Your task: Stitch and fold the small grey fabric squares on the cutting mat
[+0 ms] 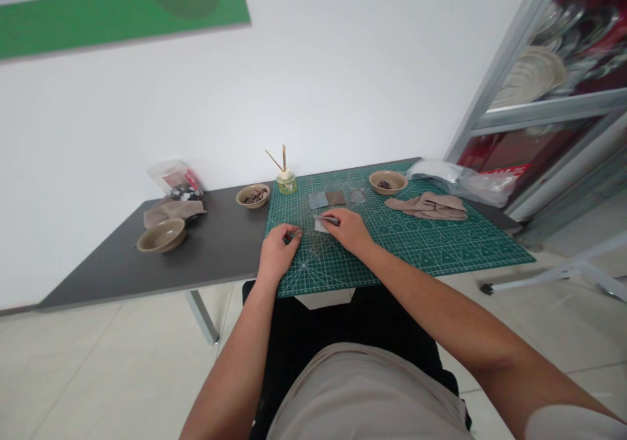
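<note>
My right hand (349,230) is closed on a slim grey tool (330,219), whose pale tip points left; its exact kind is too small to tell. Just under the tip is a small white piece (320,226). To the left, my left hand (280,252) is pinched over the green cutting mat (406,247), with a small dark or clear thing at its fingertips that I cannot make out. Beyond my hands lie a bluish-grey square (318,200), a brown square (336,197) and a clear square (358,195).
Bowls stand around: one with brown pieces (255,196), one with a few dark pieces (388,182), another at left (161,236). A reed diffuser (287,181), a brown cloth (431,206), a clear plastic bag (465,180) and a filled pouch (176,180) sit farther back.
</note>
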The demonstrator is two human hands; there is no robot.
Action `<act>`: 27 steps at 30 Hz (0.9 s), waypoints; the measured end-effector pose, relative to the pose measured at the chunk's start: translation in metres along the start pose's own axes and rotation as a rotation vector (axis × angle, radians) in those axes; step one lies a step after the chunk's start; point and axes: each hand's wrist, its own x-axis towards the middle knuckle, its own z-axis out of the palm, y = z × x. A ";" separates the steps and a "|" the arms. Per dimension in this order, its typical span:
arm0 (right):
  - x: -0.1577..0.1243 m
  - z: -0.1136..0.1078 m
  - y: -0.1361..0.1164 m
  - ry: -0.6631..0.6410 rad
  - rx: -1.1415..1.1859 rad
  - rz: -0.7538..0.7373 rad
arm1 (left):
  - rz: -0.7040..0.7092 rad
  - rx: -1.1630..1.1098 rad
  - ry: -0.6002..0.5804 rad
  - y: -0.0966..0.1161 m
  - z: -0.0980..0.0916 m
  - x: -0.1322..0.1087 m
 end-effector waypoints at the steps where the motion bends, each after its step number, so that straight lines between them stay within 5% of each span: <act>1: 0.000 0.000 0.000 0.020 -0.006 -0.001 | -0.002 0.009 -0.003 0.001 0.000 -0.001; 10: -0.001 0.002 0.000 0.002 -0.028 -0.024 | -0.093 -0.001 0.009 0.008 -0.002 -0.004; 16: -0.007 0.002 0.000 0.099 0.032 -0.258 | -0.051 0.090 -0.031 0.031 0.005 0.000; 27: -0.007 0.007 -0.007 -0.228 -0.121 -0.405 | -0.135 -0.178 0.052 0.030 0.021 0.002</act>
